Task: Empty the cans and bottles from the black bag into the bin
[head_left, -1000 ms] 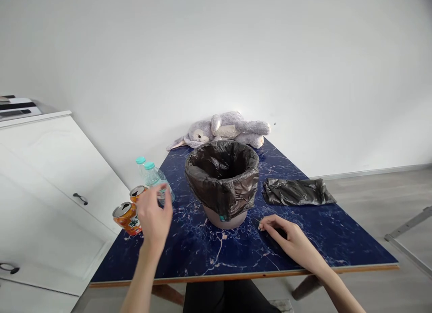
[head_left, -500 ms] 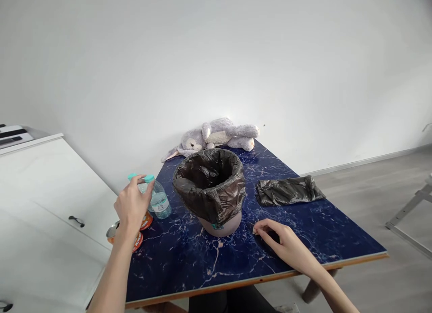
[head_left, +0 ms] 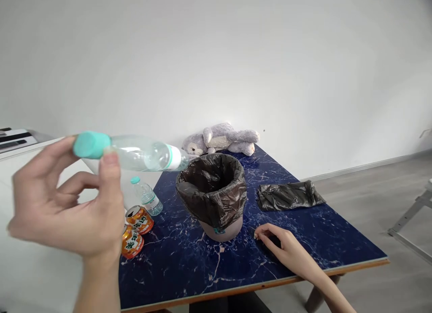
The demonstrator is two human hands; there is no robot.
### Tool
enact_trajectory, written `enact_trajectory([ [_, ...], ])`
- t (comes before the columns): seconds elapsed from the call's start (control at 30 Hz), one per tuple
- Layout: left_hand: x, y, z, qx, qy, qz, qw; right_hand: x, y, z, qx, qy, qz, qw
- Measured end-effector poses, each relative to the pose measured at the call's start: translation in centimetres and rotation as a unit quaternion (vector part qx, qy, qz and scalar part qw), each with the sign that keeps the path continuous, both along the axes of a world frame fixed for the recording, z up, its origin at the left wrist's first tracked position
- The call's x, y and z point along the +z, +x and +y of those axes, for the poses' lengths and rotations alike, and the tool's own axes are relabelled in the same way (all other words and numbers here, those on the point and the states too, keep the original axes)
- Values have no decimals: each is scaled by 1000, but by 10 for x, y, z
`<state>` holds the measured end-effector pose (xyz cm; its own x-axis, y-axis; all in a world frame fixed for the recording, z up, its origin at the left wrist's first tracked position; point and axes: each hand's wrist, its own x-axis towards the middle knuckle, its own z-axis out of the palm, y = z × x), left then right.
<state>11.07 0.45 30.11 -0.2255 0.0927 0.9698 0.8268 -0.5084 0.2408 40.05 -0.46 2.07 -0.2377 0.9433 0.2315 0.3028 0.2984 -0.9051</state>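
A clear plastic water bottle [head_left: 135, 152] with a turquoise cap is held by my left hand [head_left: 74, 200], thumb and fingers pinching the cap. The bottle is raised and tilted nearly level, its base pointing right towards the near-left rim of a bin [head_left: 222, 230] lined with a black bag [head_left: 226, 200]. Below it, a second water bottle [head_left: 150, 198] stands on the table beside two orange cans [head_left: 140, 220]. My right hand [head_left: 283, 250] rests on the table right of the bin, fingers curled and tips together, with nothing visible in them.
A folded black plastic bag [head_left: 290, 196] lies on the right of the blue marble-patterned table [head_left: 182, 268]. At the back, a grey plush rabbit [head_left: 222, 138] lies against the wall. A white cabinet [head_left: 37, 268] stands at the left, and a metal frame [head_left: 411, 223] at the far right.
My left hand has lifted one bottle from beside the cans, up and towards me, swinging it nearly level. The right hand has stayed in place. The view has shifted slightly.
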Motion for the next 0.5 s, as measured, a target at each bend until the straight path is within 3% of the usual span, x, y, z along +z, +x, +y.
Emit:
enact_trajectory([
  [0.07, -4, 5, 2, -10, -2, 26, 1000, -1, 0, 1, 2, -5, 0, 1000],
  [0.17, -14, 3, 7, -36, -89, 58, 994, -3, 1, 2, 0, -5, -4, 1000],
  [0.3, -20, -15, 16, -39, -102, -4, 994, -3, 0, 3, -3, 0, -5, 1000],
  [0.43, -25, -57, 52, 62, -131, 40, 989, -2, -1, 2, -3, 2, -4, 1000],
  [0.5, -34, -84, 78, 164, -207, 107, 959, -1, -1, 2, -3, 2, -4, 1000],
])
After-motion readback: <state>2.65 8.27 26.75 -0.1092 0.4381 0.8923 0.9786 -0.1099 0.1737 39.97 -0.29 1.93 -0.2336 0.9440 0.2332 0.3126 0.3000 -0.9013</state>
